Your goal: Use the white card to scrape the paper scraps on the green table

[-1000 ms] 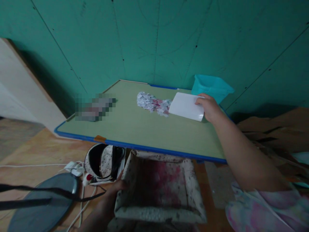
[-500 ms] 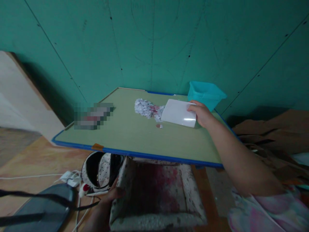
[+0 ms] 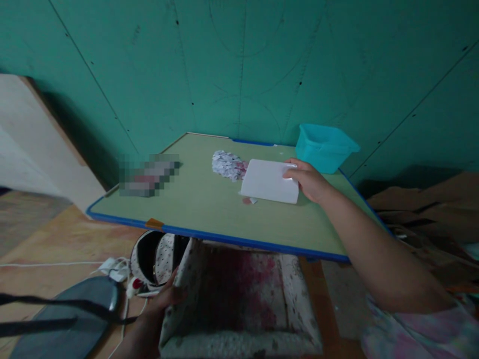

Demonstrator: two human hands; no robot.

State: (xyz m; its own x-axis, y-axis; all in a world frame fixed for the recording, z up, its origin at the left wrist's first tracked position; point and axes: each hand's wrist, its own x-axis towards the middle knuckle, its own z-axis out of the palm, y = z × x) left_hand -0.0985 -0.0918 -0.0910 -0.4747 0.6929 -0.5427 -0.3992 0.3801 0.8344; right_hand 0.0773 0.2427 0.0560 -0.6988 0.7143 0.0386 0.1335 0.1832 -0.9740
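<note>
My right hand (image 3: 305,180) grips the right edge of a white sheet-like panel (image 3: 267,182), which lies low over the green table (image 3: 194,209). At the panel's left edge is a heap of small white paper scraps (image 3: 226,165), with some pinkish pieces. A small brownish and white bit (image 3: 249,201) lies just below the panel. My left hand (image 3: 170,296) is closed on the left rim of a stained, cloth-covered box (image 3: 187,299) below the table's front edge; its inside shows dark and reddish stains.
A turquoise basket (image 3: 324,149) stands at the table's back right. A pixelated item (image 3: 151,177) lies at the left. Below are a dotted bag (image 3: 162,259), white cables, a grey round seat (image 3: 71,319) and, at right, brown cardboard (image 3: 434,199).
My right hand has moved the white panel slightly left and down, over part of the scraps. My left hand and the box have shifted slightly left in view.
</note>
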